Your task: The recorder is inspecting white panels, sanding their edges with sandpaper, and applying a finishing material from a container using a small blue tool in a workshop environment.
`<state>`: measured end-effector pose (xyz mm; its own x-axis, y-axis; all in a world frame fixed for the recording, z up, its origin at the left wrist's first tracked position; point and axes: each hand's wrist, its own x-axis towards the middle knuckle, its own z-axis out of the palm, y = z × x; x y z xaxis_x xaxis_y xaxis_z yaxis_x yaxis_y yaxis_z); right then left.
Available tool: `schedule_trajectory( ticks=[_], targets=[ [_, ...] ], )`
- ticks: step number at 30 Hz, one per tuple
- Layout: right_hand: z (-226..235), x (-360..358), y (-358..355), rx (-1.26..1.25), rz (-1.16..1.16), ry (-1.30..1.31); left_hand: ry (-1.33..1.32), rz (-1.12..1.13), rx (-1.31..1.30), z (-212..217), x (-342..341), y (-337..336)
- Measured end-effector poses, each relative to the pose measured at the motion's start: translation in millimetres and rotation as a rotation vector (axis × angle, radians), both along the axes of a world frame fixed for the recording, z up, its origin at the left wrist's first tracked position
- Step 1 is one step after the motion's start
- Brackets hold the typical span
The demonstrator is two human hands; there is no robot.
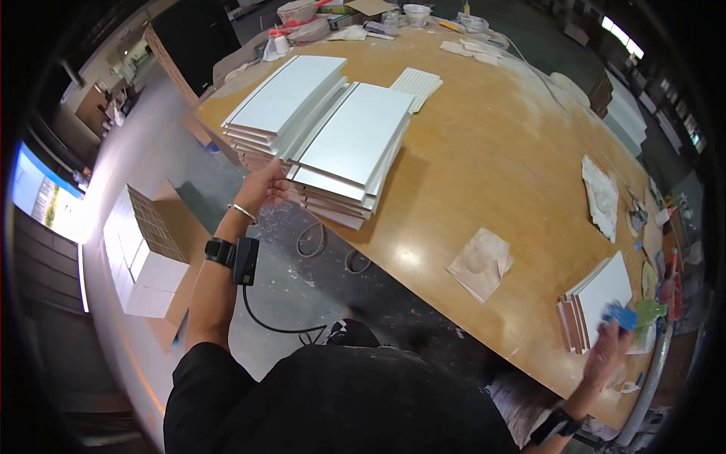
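Observation:
Two stacks of white panels stand side by side at the table's left edge: a left stack (291, 91) and a right stack (355, 129), with thin strips at the panel edges. My left hand (266, 185) is closed at the near left corner of the right stack, fingers curled on a panel's edge. At the far right, my right hand (607, 352) is closed on a small blue block (620, 315), a little blurred. Just beneath it lies a smaller pile of white panels (597, 291) with brown edges. A greenish clear bottle (649, 310) is beside the block.
The large tan table (484, 151) carries a creased sheet of sandpaper (482, 265), a white perforated pad (416, 87) and a crumpled white cloth (600, 197). Tubs and tools crowd its far edge. An open cardboard box (155, 265) with white panels stands on the left floor.

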<state>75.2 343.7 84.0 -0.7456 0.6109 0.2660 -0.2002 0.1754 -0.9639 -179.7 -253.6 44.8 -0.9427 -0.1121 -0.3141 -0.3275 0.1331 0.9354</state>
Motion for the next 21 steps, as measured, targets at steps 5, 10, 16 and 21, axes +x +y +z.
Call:
schedule_trajectory(
  ticks=[5,10,16,21],
  targets=[
    [24,-127,-231,-0.127,0.608,-0.327,0.020,-0.118,0.144,-12,-4,-8],
    [16,-201,-391,-0.206,0.925,-0.323,0.008,-0.261,0.201,-23,-17,-9],
    [1,-219,-445,-0.060,0.797,-0.324,-0.017,-0.345,0.435,-29,-28,-13],
    [-5,-228,-464,0.459,0.622,-0.249,0.021,-0.453,0.558,-39,-37,-16]
  ],
)
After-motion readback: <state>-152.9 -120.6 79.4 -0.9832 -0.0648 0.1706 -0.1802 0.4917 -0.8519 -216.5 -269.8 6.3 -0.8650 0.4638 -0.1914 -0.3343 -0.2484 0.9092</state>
